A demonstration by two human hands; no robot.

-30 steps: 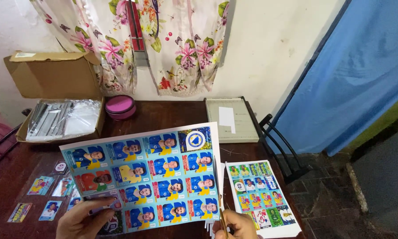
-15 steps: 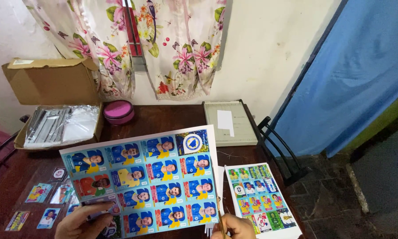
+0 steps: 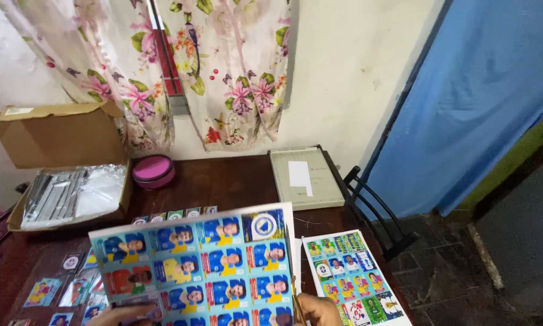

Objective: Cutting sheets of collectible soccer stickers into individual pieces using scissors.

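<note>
I hold up a large sheet of blue portrait stickers [image 3: 202, 265] over a dark wooden table [image 3: 223, 178]. My left hand [image 3: 127, 314] grips the sheet's lower left corner, thumb on its face; only the fingertips show at the frame's bottom edge. My right hand [image 3: 317, 311] is at the sheet's lower right corner, closed on a thin brownish tool [image 3: 295, 299] that runs up along the sheet's right edge. I cannot tell what kind of tool it is.
A smaller sticker sheet [image 3: 350, 274] lies on the table to the right. Loose cards [image 3: 60, 290] lie at the left, with a cardboard box of plastic sleeves [image 3: 72, 187], a pink round tin [image 3: 152, 171] and a paper trimmer [image 3: 301, 178] behind. A black chair [image 3: 374, 214] stands at the right.
The view has tilted up, so the sheet and both hands sit lower in the frame. A row of small cards now shows behind the sheet's top edge. Both grips are unchanged.
</note>
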